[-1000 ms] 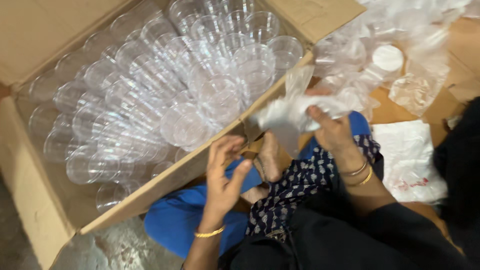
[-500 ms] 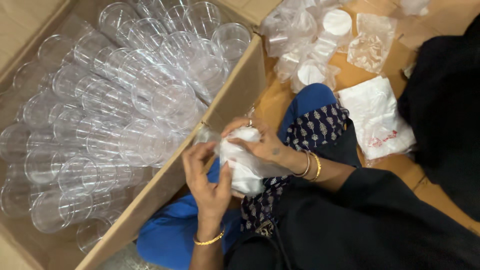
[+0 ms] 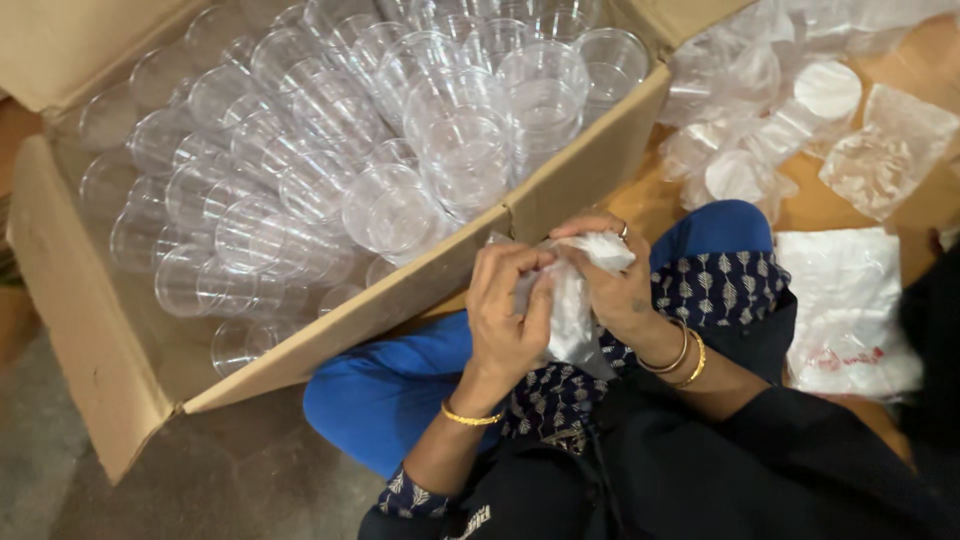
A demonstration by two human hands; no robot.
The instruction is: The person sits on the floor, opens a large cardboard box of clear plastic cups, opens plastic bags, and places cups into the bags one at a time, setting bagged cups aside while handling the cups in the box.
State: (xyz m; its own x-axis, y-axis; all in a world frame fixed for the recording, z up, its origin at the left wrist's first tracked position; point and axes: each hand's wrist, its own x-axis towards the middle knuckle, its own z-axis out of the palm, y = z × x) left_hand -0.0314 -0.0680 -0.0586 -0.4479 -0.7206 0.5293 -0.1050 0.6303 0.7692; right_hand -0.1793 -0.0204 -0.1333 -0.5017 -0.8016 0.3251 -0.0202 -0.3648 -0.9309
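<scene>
My left hand (image 3: 508,312) and my right hand (image 3: 612,283) are pressed together over my lap, both gripping a crumpled clear plastic bag (image 3: 572,305) with something white inside it. What is in the bag is mostly hidden by my fingers. Both hands sit just in front of the near wall of a big cardboard box (image 3: 420,290). The box holds several stacks of clear plastic cups (image 3: 400,150) lying on their sides. Gold bangles circle both wrists.
Crumpled clear bags with white round lids (image 3: 770,120) lie on the orange floor at the upper right. A flat white plastic bag (image 3: 845,305) lies to the right of my knee. My blue trouser leg (image 3: 390,385) runs along the box.
My hands came together on the bag and drew it in close; a second ago the right hand held it stretched out and the left was apart. The view also shifted.
</scene>
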